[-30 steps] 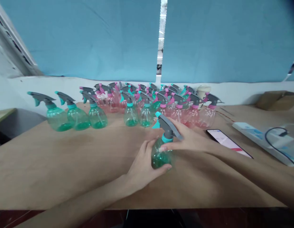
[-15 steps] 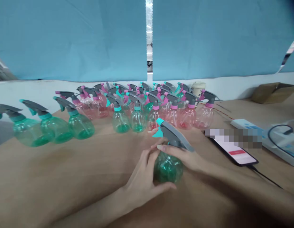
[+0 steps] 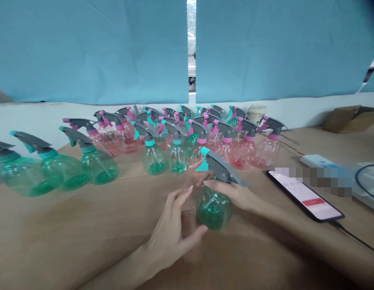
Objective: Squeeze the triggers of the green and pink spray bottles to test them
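A green spray bottle (image 3: 214, 211) with a grey and turquoise trigger head stands upright in front of me. The fingers of my right hand (image 3: 233, 192) are wrapped round its neck, just under the head. To the left of the bottle, my left hand (image 3: 174, 229) is open, thumb and fingers curved apart, with a small gap between it and the bottle. Behind the held bottle stand two more green spray bottles (image 3: 155, 159) and a row of pink spray bottles (image 3: 242, 153).
Three green spray bottles (image 3: 99, 165) lean in a line at the left. On the right lie a phone (image 3: 310, 201) with a cable and a white power strip (image 3: 322, 161). A cardboard box (image 3: 350, 119) and a paper cup (image 3: 256, 114) stand farther back on the wooden table (image 3: 84, 225).
My left hand has let go of the green spray bottle and drawn back to the left. My right hand stays on its neck. The view has shifted slightly closer.
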{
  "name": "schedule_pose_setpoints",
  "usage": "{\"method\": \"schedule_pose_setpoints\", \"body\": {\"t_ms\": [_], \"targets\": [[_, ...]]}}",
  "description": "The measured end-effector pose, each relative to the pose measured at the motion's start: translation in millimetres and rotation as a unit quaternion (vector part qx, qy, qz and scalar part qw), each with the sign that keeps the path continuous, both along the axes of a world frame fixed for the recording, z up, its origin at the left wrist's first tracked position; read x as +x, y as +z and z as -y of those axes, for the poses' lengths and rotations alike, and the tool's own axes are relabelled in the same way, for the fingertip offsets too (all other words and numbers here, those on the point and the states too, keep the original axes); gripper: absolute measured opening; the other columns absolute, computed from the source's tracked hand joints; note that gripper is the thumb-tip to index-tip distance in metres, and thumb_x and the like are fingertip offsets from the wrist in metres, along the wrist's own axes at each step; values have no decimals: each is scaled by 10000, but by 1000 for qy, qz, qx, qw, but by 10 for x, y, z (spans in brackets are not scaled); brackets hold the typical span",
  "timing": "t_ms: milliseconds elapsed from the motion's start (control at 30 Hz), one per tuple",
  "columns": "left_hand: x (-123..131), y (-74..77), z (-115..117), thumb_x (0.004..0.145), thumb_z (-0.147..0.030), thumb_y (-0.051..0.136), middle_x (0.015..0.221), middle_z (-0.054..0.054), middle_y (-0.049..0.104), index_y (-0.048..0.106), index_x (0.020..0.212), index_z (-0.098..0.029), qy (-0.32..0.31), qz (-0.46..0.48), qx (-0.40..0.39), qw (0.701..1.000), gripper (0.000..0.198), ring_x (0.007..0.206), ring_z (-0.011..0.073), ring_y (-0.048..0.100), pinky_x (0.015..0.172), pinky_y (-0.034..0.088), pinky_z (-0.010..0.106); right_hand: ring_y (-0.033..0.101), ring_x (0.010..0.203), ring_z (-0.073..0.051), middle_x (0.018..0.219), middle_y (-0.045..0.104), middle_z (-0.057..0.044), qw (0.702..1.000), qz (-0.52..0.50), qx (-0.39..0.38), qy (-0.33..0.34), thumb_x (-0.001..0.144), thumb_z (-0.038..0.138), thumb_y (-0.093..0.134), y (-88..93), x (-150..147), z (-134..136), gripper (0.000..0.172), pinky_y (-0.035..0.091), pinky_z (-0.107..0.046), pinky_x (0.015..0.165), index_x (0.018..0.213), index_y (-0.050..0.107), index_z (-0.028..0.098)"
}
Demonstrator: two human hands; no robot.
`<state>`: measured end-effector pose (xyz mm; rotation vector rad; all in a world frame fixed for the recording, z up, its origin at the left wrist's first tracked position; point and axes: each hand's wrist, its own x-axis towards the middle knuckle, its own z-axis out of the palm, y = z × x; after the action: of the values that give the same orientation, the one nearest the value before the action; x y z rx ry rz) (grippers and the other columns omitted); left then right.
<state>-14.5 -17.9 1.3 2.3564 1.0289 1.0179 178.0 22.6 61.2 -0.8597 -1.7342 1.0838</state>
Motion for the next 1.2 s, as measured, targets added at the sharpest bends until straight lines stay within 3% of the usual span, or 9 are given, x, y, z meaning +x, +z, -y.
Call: {"method": "schedule_pose_setpoints", "body": {"t_ms": [100,267,500,733,967,1067,1200], "targets": [[1,6,10,841,-268,529,1268,112,302,179,1346,-267,-2,12,-17,1000,615,1152,280,362,935,348,495,539,574,-139,644,568,27,1000,14,-18,-11,692,269,541,23,23,0,197,418,-280,555,880,521,212],[-3,7,11,852,-244,502,1238,102,342,214,1335,-256,-3,27,-39,999,562,1111,261,399,926,355,470,533,557,-132,631,571,42,1000,11,-22,-7,662,237,553,25,24,6,222,404,-259,526,880,508,231],[6,8,1,855,-247,499,1165,87,414,240,1308,-258,8,16,-38,999,522,1033,241,453,886,381,447,593,686,-156,736,615,14,1000,3,-28,-7,665,226,536,17,40,27,92,458,-278,625,752,567,232],[23,1,3,858,-249,495,1084,70,469,259,1290,-258,26,3,-44,999,493,943,211,506,833,434,412,578,635,-145,696,602,7,999,23,-26,-20,712,266,528,-11,39,27,83,460,-271,573,745,586,217],[59,-28,-41,866,-223,450,1254,101,368,368,1232,-218,85,-124,18,989,375,1160,256,386,941,356,445,571,668,-159,727,609,-1,997,35,1,-65,726,361,562,-31,13,42,302,470,-282,596,1001,598,240],[56,-87,-69,841,-221,473,1268,121,387,374,1257,-191,105,-193,37,975,429,1188,284,358,945,340,466,565,684,-151,740,609,0,997,42,12,-66,739,372,546,-28,17,46,187,475,-275,603,824,644,238],[54,-113,-83,841,-241,461,1241,133,444,419,1232,-166,114,-247,34,962,400,1150,293,401,914,361,473,561,669,-148,745,618,-6,996,51,15,-70,744,399,549,-60,35,35,199,479,-295,630,710,643,227]]}}
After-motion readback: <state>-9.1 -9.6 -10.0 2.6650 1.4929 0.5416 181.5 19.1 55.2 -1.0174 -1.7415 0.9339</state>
